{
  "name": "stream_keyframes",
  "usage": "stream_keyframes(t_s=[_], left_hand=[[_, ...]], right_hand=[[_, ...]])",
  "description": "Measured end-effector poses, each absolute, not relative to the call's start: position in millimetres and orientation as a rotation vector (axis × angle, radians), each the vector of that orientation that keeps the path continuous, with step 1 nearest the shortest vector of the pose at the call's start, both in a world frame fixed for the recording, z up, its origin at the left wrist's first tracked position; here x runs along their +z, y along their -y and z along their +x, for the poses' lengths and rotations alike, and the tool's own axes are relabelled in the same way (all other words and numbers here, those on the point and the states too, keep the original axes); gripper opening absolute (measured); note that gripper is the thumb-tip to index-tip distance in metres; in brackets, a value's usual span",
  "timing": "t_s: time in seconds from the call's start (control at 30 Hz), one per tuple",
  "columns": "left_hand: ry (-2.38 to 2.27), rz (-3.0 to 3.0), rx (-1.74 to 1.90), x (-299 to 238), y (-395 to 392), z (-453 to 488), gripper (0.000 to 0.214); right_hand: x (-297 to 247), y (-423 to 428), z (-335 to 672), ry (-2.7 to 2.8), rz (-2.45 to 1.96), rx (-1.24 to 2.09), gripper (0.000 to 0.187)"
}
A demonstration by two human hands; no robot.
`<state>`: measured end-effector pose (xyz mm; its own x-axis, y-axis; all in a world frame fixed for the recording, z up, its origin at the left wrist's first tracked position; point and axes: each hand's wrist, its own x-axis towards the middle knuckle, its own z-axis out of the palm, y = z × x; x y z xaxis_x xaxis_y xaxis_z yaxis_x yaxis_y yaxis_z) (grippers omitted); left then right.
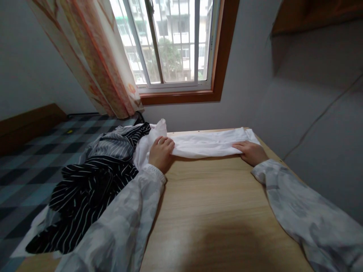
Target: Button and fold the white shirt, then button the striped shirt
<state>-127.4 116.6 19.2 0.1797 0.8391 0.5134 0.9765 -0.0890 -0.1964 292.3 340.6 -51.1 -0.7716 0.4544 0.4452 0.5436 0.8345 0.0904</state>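
The left hand (161, 153) is curling its fingers (167, 141) over a white cloth (202, 144) lying along the far edge of the counter (215, 196); the right hand (252, 152) is resting on its right end. Whether either is gripping, I cannot tell.

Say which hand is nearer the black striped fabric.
Left hand, on the white cloth just right of the black striped fabric; the right hand is farther off, near the cloth's right end.

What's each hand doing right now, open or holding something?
Left hand: curled on the white cloth, left part; grip can't be told.
Right hand: on the cloth's right part; grip can't be told.
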Motion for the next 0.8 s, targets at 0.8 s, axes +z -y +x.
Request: stream_keyframes(t_s=[0.8], left_hand=[[1.662,-2.485,-0.184,35,-91,-148,0.070]], right_hand=[[-28,-345,326,2.515,-0.739,0.632,0.058]])
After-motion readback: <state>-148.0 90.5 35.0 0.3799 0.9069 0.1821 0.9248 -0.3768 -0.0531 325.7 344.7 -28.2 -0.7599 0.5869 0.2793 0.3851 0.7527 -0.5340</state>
